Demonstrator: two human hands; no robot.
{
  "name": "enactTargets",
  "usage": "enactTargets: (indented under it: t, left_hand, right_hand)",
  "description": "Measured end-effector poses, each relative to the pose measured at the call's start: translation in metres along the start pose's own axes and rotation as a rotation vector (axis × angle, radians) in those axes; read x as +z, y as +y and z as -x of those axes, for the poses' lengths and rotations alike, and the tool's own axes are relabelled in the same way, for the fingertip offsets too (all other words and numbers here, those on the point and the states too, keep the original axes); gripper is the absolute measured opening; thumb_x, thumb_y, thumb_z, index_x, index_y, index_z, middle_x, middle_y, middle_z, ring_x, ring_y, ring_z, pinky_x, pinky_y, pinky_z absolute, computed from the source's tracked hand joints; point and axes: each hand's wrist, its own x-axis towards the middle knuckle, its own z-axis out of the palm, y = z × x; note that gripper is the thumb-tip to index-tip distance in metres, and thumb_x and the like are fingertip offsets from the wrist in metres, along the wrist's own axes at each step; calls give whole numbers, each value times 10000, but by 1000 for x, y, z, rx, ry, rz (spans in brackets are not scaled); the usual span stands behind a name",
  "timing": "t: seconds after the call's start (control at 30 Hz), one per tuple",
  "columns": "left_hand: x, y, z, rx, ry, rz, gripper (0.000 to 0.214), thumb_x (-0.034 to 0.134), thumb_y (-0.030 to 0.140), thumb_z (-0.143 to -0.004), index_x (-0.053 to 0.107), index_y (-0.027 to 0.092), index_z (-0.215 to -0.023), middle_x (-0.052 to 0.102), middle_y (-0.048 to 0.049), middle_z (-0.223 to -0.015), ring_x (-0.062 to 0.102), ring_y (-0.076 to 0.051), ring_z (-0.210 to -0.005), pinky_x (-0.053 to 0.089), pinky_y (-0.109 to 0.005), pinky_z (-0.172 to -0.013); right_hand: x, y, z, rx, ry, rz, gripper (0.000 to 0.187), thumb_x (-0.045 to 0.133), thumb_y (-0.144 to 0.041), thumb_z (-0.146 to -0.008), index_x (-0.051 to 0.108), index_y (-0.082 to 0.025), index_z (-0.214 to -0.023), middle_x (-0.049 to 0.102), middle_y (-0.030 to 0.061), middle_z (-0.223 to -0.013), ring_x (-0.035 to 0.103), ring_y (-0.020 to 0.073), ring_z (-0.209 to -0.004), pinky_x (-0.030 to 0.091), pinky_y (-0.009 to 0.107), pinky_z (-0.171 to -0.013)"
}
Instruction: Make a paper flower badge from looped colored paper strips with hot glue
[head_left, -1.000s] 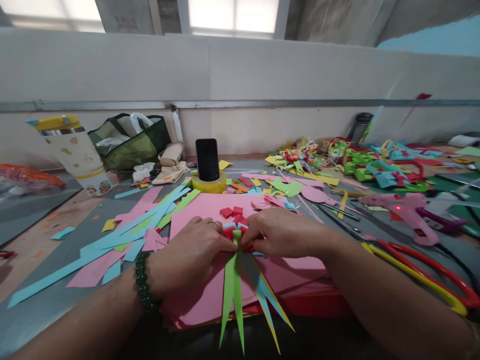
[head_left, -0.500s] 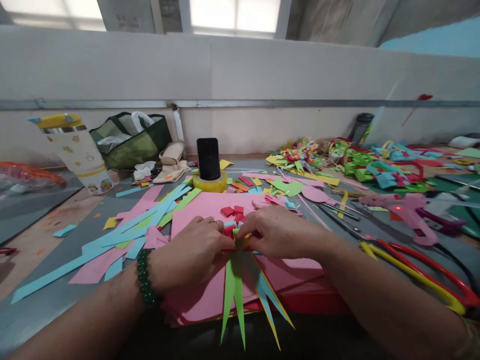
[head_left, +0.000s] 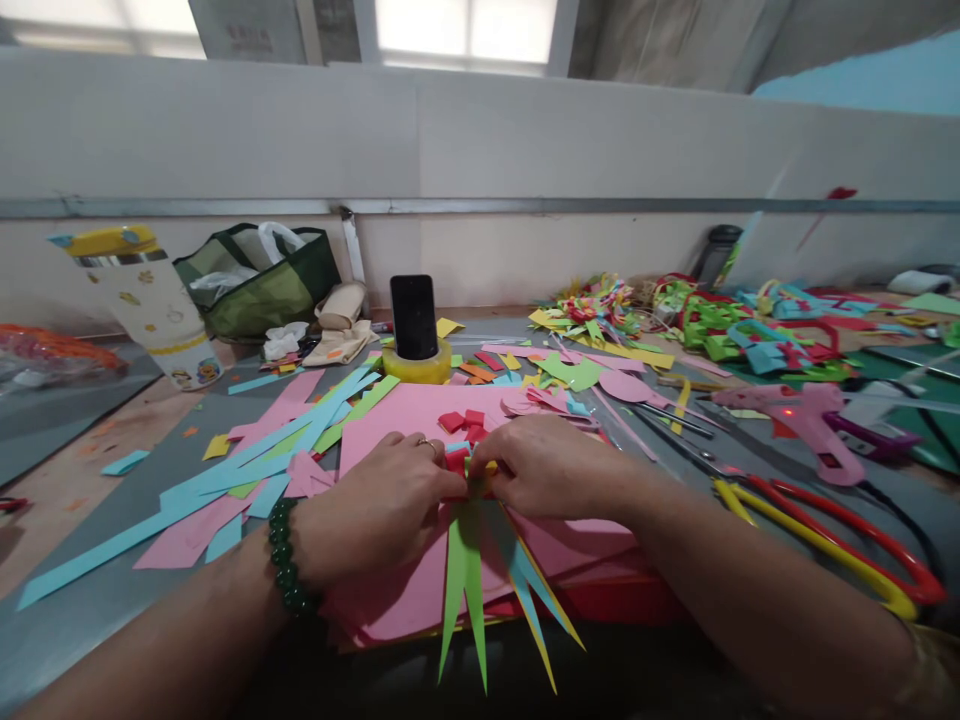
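My left hand [head_left: 379, 505] and my right hand [head_left: 551, 465] meet over a stack of pink paper sheets [head_left: 420, 585]. Both pinch the top of a bundle of pointed paper strips [head_left: 469, 580], green, blue and yellow, which fans out toward me. A small red piece shows between the fingertips. Loose red paper squares [head_left: 465, 425] lie just beyond the fingers. A ring is on my left hand and green beads are around that wrist.
A phone [head_left: 413, 316] stands in a yellow tape roll [head_left: 420, 368]. Long blue and pink strips [head_left: 247, 465] lie at left. A pink glue gun [head_left: 806, 420] and red-yellow scissors [head_left: 832, 540] lie at right. A cup [head_left: 154, 300] and green bag [head_left: 259, 280] stand behind.
The green loop that stood up between my fingertips has been pressed down and is now covered by my fingers. Both hands stay in the same place.
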Motion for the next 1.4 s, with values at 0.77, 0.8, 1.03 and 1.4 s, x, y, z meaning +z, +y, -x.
enactTargets:
  t: [0.77, 0.8, 1.03, 1.4]
  left_hand:
    - [-2, 5, -1, -116, -26, 56, 217, 490, 123, -820, 668, 222, -894, 640, -54, -861, 559, -234, -823, 409, -392, -779]
    - [-1, 5, -1, -119, -13, 53, 230, 484, 111, -804, 669, 218, -890, 642, -57, -860, 562, -235, -822, 410, -394, -777]
    - [13, 8, -4, -68, 34, 90, 335, 496, 86, -773, 699, 268, -967, 687, -43, -941, 587, -223, -827, 398, -366, -744]
    - [-16, -20, -2, -255, 577, 413, 198, 521, 238, -830, 683, 205, -939, 647, 1, -770, 570, -143, -710, 426, -256, -648]
  right_hand:
    - [1, 4, 3, -45, 429, -300, 165, 513, -83, -671, 602, -158, -787, 586, -24, -668, 447, 84, -571, 299, 206, -543]
    - [3, 2, 4, -84, 455, -313, 147, 519, -80, -669, 584, -160, -775, 567, -32, -654, 430, 80, -558, 298, 207, -542]
    - [22, 0, -5, -371, 738, -403, 50, 584, -153, -760, 538, -170, -767, 540, -49, -642, 435, 66, -543, 337, 196, -523]
    - [-12, -6, 86, -56, 1510, -395, 127, 741, -165, -764, 672, -269, -743, 627, -42, -633, 579, 120, -582, 464, 266, -549]
